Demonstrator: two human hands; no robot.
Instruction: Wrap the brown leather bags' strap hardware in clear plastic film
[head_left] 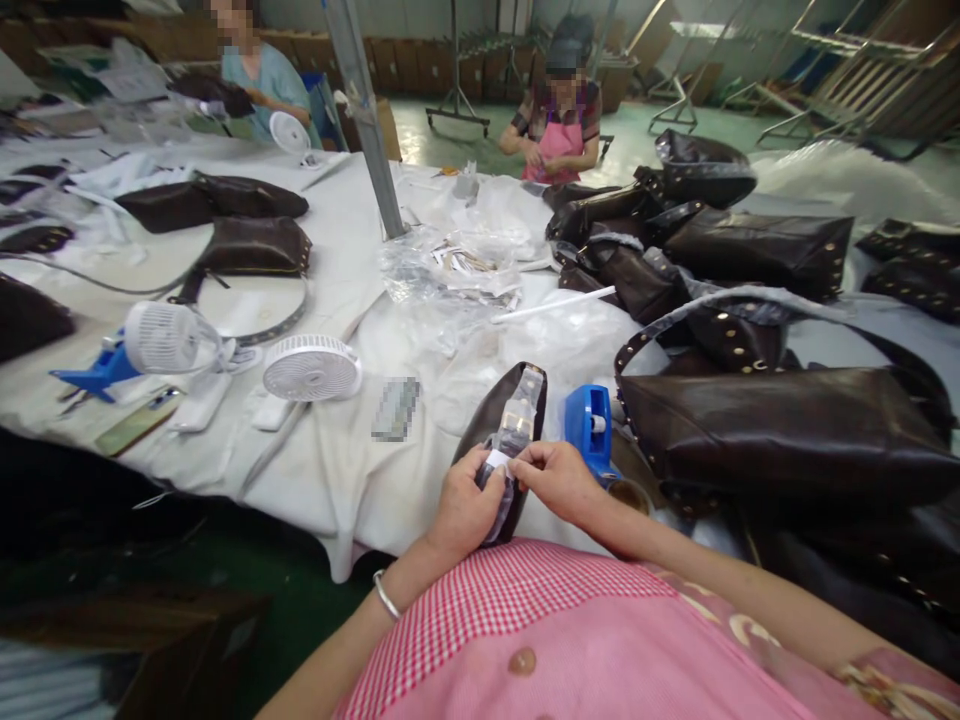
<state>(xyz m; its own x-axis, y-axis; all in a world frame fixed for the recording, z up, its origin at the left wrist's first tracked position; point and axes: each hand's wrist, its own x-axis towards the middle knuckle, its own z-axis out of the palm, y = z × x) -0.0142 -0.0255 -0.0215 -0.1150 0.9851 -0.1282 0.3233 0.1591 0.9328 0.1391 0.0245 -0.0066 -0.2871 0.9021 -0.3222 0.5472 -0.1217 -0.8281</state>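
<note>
A dark brown leather bag [480, 415] stands at the table's front edge, close against my apron. Along its upturned side runs a strap with metal buckle parts [519, 412], wrapped in clear plastic. My left hand [463, 505] grips the bag and strap from the left, its thumb on top. With thumb and forefinger, my right hand [556, 480] pinches the edge of a small white strip [497, 459] that lies across the wrapped strap. Just beyond my right hand is a blue tape dispenser [589, 425]. The bag's lower part is hidden behind my hands.
More brown bags [787, 420] are piled on the right. White fans [312, 367], a phone [140, 420] and a blue clamp base [97, 372] lie left. Plastic bags [450, 265] and a metal post [367, 120] are mid-table. Two people [562, 130] work across the table.
</note>
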